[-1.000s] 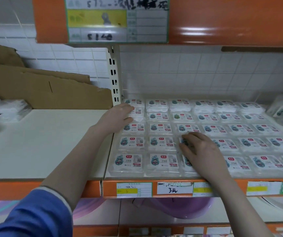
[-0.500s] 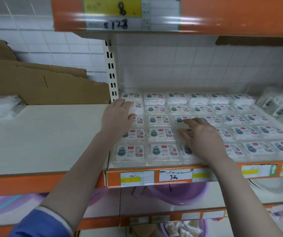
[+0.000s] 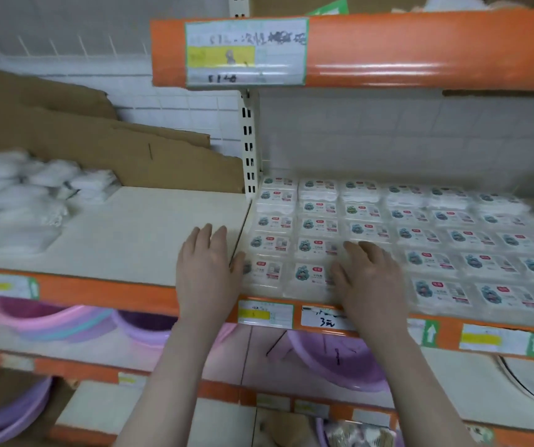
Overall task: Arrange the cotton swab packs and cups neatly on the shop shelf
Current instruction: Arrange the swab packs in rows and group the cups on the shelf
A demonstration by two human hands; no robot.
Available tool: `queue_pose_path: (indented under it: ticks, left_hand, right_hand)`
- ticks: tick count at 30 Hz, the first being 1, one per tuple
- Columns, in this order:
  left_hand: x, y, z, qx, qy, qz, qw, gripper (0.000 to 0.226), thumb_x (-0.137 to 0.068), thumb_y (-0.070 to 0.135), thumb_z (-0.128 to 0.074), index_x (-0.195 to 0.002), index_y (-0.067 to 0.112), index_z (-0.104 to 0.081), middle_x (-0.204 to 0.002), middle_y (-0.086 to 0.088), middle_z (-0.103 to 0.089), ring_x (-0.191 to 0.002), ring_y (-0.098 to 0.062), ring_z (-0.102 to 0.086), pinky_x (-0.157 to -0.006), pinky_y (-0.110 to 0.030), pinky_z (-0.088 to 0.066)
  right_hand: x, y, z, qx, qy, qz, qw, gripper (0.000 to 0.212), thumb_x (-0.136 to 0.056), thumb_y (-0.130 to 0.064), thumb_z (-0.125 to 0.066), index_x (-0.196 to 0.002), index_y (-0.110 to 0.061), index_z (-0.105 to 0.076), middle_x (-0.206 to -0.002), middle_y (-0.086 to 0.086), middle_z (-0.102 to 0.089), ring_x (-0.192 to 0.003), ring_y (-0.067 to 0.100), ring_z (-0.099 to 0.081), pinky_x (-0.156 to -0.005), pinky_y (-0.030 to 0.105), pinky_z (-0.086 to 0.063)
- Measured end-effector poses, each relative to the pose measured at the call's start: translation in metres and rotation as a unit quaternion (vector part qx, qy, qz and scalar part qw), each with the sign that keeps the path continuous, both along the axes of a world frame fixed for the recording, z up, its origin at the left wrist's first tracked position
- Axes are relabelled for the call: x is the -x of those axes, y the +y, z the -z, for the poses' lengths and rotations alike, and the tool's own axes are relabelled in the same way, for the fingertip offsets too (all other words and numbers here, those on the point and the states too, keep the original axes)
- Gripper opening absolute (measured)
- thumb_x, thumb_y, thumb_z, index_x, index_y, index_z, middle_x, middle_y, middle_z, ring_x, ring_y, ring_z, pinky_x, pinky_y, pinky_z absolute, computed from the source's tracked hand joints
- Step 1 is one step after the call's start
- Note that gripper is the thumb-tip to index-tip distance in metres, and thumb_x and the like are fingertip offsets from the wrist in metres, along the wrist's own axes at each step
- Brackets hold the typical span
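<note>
Left hand: the left hand [image 3: 206, 269] lies flat with straight fingers on the bare shelf [image 3: 136, 230] board, just left of the packs; it holds nothing, and its thumb touches the edge of the nearest front pack.
Right hand: the right hand [image 3: 367, 279] rests palm down on the packs near the front edge, fingers spread and only slightly bent, pressing on them rather than gripping any.
Packs: the swab packs [image 3: 436, 233] lie flat in rows and columns on the right part of the shelf, from the front lip to the tiled back wall, labels up. The far right rows are blurred.
Loose packs: a pile of white bags [image 3: 27, 195] sits at the left end of the same shelf, well apart from both hands.
Cardboard: a brown sheet [image 3: 98, 146] leans against the wall behind the bare board.
Price tags: labels [image 3: 265, 314] sit on the orange front strip below the hands.
Below: purple basins [image 3: 340, 362] stand on the lower shelf.
</note>
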State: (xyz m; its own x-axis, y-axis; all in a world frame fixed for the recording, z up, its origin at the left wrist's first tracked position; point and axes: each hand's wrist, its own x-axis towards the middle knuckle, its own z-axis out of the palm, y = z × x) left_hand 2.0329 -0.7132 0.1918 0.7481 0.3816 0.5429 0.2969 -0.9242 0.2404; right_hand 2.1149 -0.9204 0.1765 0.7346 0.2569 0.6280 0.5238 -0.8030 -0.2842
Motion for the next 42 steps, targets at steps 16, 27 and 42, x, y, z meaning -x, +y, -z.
queue_pose_path:
  ticks: [16,27,42]
  left_hand:
    - [0.112,0.073,0.002,0.035,-0.038,-0.118,0.992,0.056,-0.08,0.038,-0.04,-0.109,-0.006,-0.062,-0.111,-0.029,-0.061,-0.104,-0.046,-0.057,-0.092,-0.052,-0.047]
    - [0.217,0.261,0.0,0.007,-0.064,-0.177,0.982,0.057,-0.083,0.04,-0.04,-0.11,-0.005,-0.062,-0.111,-0.026,-0.062,-0.102,-0.043,-0.059,-0.091,-0.049,-0.047]
    - [0.223,0.377,0.009,0.059,-0.026,-0.147,0.987,0.049,-0.079,0.029,-0.056,-0.116,-0.002,-0.062,-0.122,-0.024,-0.058,-0.114,-0.043,-0.053,-0.096,-0.051,-0.043]
  right_hand:
    - [0.062,0.11,-0.011,-0.01,-0.02,-0.127,0.992,0.036,-0.081,-0.029,-0.048,-0.099,-0.003,-0.066,-0.099,0.019,-0.065,-0.094,0.037,-0.063,-0.082,0.043,-0.051]
    - [0.136,0.306,-0.007,-0.022,-0.039,-0.183,0.982,0.043,-0.08,-0.031,-0.043,-0.099,-0.001,-0.068,-0.095,0.021,-0.066,-0.088,0.037,-0.065,-0.078,0.043,-0.053]
    - [0.141,0.445,-0.007,0.033,-0.022,-0.251,0.967,0.044,-0.077,-0.034,-0.044,-0.095,-0.003,-0.068,-0.086,0.015,-0.066,-0.079,0.034,-0.065,-0.07,0.035,-0.054]
